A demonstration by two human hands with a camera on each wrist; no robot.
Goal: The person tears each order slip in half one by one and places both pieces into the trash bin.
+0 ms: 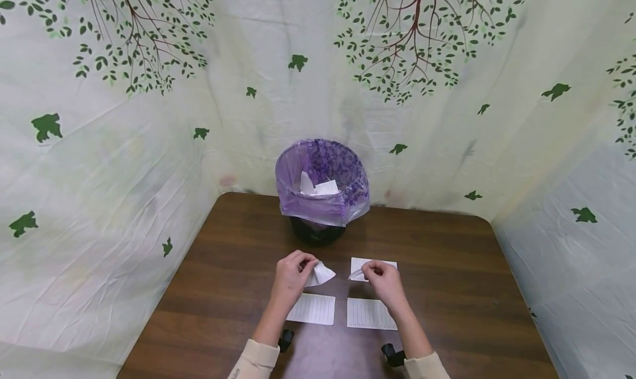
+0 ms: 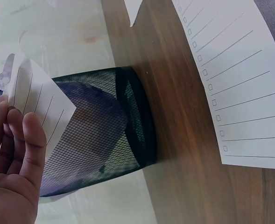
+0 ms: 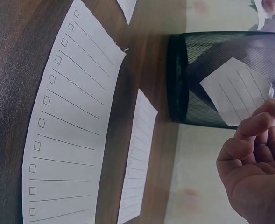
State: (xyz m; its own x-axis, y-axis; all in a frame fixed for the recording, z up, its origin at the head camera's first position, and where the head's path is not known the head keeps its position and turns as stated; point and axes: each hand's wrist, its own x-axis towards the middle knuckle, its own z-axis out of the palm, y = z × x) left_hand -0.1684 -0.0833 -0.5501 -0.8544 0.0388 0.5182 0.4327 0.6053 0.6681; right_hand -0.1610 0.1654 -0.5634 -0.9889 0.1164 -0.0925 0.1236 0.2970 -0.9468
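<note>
My left hand pinches a lined piece of paper between thumb and fingertips, above the table. In my right hand is another small lined paper piece, also pinched at its edge. Under the right hand lies a lined sheet on the table. Nearer to me, a left checklist sheet and a right checklist sheet lie side by side with a gap between them. The right wrist view shows a ragged short edge on the near sheet.
A black mesh bin with a purple liner stands at the table's back, white paper pieces inside it. The brown table meets leaf-patterned curtains at the back and sides.
</note>
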